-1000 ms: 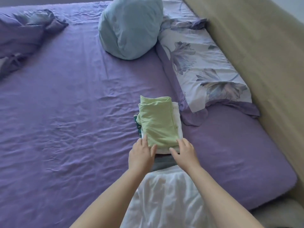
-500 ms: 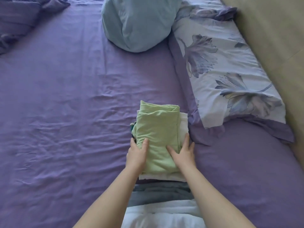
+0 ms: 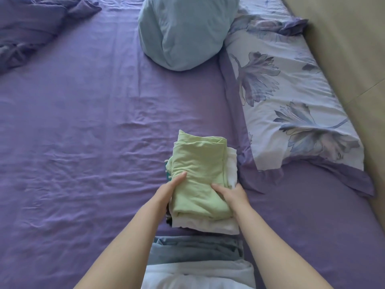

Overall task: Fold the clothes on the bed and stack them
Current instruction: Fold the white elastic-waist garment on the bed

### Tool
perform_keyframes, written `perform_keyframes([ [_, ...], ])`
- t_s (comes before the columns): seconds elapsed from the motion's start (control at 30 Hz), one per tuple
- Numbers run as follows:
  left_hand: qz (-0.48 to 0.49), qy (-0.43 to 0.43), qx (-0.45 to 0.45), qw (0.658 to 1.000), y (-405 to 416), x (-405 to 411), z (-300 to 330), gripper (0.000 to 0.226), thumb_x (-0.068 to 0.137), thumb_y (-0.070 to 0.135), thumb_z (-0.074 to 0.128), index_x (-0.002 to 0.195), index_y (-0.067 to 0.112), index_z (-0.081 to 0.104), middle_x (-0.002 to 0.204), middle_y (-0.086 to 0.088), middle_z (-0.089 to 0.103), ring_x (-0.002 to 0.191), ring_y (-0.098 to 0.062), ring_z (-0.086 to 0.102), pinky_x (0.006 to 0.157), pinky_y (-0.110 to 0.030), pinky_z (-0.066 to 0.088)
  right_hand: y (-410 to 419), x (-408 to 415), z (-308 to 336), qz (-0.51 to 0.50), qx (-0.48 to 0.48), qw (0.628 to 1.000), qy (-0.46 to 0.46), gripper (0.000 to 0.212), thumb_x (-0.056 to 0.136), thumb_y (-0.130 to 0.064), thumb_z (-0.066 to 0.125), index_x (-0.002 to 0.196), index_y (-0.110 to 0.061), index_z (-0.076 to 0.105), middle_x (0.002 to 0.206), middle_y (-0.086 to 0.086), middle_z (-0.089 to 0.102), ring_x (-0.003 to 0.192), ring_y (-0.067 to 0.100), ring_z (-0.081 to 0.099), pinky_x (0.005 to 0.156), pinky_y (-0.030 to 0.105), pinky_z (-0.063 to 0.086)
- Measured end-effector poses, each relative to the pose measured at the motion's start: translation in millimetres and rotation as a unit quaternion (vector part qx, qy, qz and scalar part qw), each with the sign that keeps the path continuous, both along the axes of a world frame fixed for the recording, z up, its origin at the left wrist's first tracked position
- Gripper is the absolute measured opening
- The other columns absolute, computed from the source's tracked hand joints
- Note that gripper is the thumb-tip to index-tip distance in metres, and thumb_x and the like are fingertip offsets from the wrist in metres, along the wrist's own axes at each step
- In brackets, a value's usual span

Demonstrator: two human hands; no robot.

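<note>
A folded light green garment (image 3: 199, 174) tops a small stack on the purple bed sheet (image 3: 83, 142). Under it lies a folded white garment (image 3: 231, 165), and a dark teal edge (image 3: 167, 174) shows at the stack's left side. My left hand (image 3: 168, 191) grips the stack's left side, thumb on the green top, fingers hidden underneath. My right hand (image 3: 232, 193) grips the right side the same way. A second folded pile, grey-blue (image 3: 195, 250) over white (image 3: 198, 276), lies nearer to me.
A light blue pillow (image 3: 183, 32) stands at the back middle. A floral pillow (image 3: 291, 105) lies along the right, beside a beige headboard (image 3: 354, 59). A crumpled purple duvet (image 3: 31, 32) sits at the far left.
Both hands have slid from the stack's near edge along its sides and now clasp it, fingers tucked under. The view has tilted down and closer.
</note>
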State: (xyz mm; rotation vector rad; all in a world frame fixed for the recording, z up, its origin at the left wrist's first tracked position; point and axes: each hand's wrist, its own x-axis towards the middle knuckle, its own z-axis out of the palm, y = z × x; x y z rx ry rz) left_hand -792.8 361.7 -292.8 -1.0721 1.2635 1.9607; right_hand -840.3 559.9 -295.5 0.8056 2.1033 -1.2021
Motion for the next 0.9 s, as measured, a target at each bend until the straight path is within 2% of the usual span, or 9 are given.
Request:
perform_keyframes([
  [0.03, 0.011, 0.010, -0.005, 1.000, 0.5, -2.2, 2.4, 0.085, 0.045, 0.061, 0.084, 0.113, 0.015, 0.064, 0.101, -0.006, 0.073, 0.091, -0.024, 0.071, 0.081, -0.036, 0.055, -0.4, -0.8, 2.3, -0.018, -0.021, 1.000, 0.004, 0.071, 0.061, -0.039, 0.084, 0.119, -0.009, 0.056, 0.115, 0.008, 0.064, 0.103, 0.027, 0.062, 0.093, 0.040, 0.050],
  [0.13, 0.035, 0.037, -0.020, 0.999, 0.8, -5.8, 11.7, 0.089, 0.049, 0.058, 0.083, 0.119, 0.009, 0.060, 0.107, -0.011, 0.071, 0.098, -0.029, 0.068, 0.095, -0.043, 0.050, -2.5, 0.6, 11.3, -0.047, -0.068, 0.996, 0.020, 0.060, 0.063, -0.032, 0.084, 0.113, -0.009, 0.060, 0.106, 0.008, 0.067, 0.095, 0.027, 0.065, 0.090, 0.043, 0.052],
  [0.3, 0.003, 0.080, -0.011, 0.997, -5.8, 1.3, 35.9, 0.066, 0.064, 0.045, 0.077, 0.118, 0.009, 0.062, 0.106, -0.011, 0.072, 0.098, -0.028, 0.068, 0.097, -0.044, 0.049, -8.1, 11.3, 38.8, -0.053, -0.090, 0.992, 0.070, 0.045, 0.067, -0.023, 0.082, 0.107, -0.012, 0.064, 0.099, 0.006, 0.070, 0.090, 0.026, 0.067, 0.087, 0.044, 0.054],
  [0.53, -0.031, 0.117, -0.032, 0.992, -20.1, 23.8, 93.0, 0.046, 0.080, 0.032, 0.071, 0.118, 0.008, 0.061, 0.106, -0.012, 0.071, 0.099, -0.030, 0.068, 0.093, -0.043, 0.052, -21.5, 50.5, 100.8, -0.087, -0.106, 0.983, 0.121, 0.043, 0.071, -0.016, 0.080, 0.110, -0.008, 0.062, 0.102, 0.010, 0.070, 0.092, 0.028, 0.067, 0.088, 0.045, 0.053],
  [0.7, -0.090, 0.159, -0.037, 0.982, -26.4, 48.8, 138.9, 0.048, 0.078, 0.033, 0.073, 0.118, 0.009, 0.061, 0.105, -0.012, 0.071, 0.096, -0.028, 0.068, 0.087, -0.039, 0.054, -28.9, 103.9, 148.6, -0.134, -0.060, 0.977, 0.152, 0.044, 0.071, -0.023, 0.080, 0.108, -0.009, 0.061, 0.102, 0.010, 0.069, 0.094, 0.030, 0.065, 0.089, 0.047, 0.051],
  [0.9, -0.164, 0.169, -0.003, 0.972, -18.6, 98.4, 181.3, 0.043, 0.078, 0.031, 0.074, 0.113, 0.008, 0.064, 0.098, -0.012, 0.073, 0.088, -0.027, 0.071, 0.076, -0.036, 0.057, -29.1, 183.6, 197.9, -0.193, 0.001, 0.967, 0.167, 0.037, 0.073, -0.029, 0.074, 0.101, -0.010, 0.058, 0.097, 0.008, 0.066, 0.090, 0.030, 0.062, 0.085, 0.042, 0.051],
])
